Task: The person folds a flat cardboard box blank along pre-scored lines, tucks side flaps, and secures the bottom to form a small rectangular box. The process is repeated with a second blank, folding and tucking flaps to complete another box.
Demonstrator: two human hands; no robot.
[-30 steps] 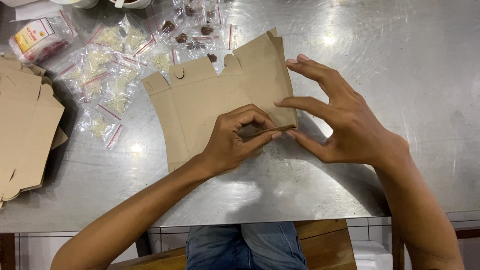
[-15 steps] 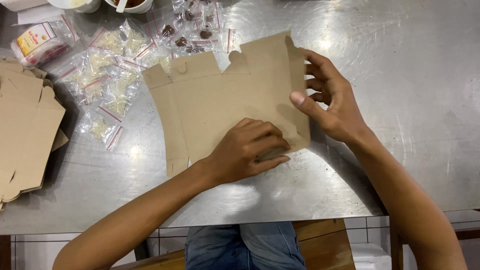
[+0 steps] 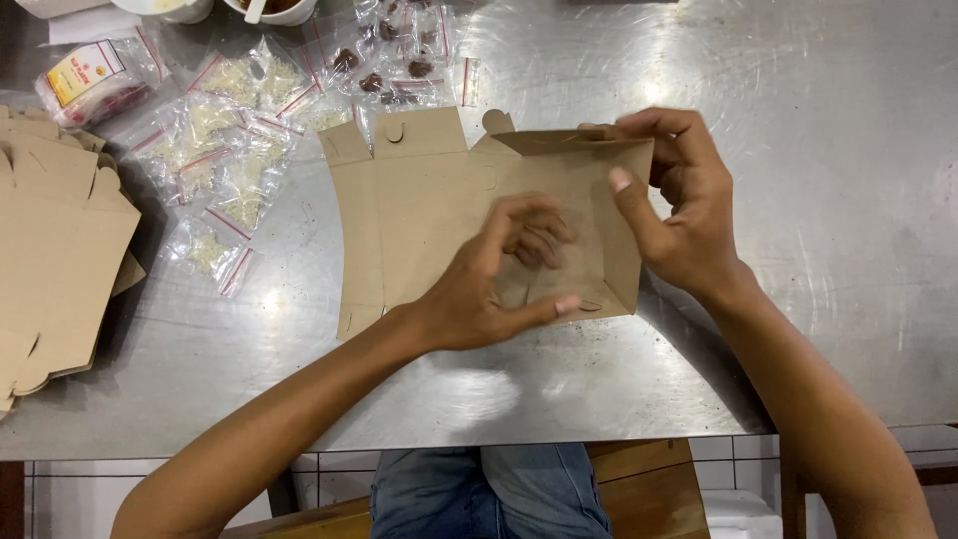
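A flat brown cardboard box blank lies on the steel table, its right end folded up into walls. My right hand grips the raised right wall, thumb inside and fingers over the top edge. My left hand rests on the blank's middle, its thumb pressing the near lower edge and its fingers curled above the panel.
A stack of flat cardboard blanks sits at the left edge. Several small clear zip bags of pale and dark bits lie at the upper left, with bowls behind them. The table's front edge is close to my lap.
The right end of the blank has been folded up from flat into standing walls. My right hand moved up onto the raised wall and my left hand slid toward the near edge.
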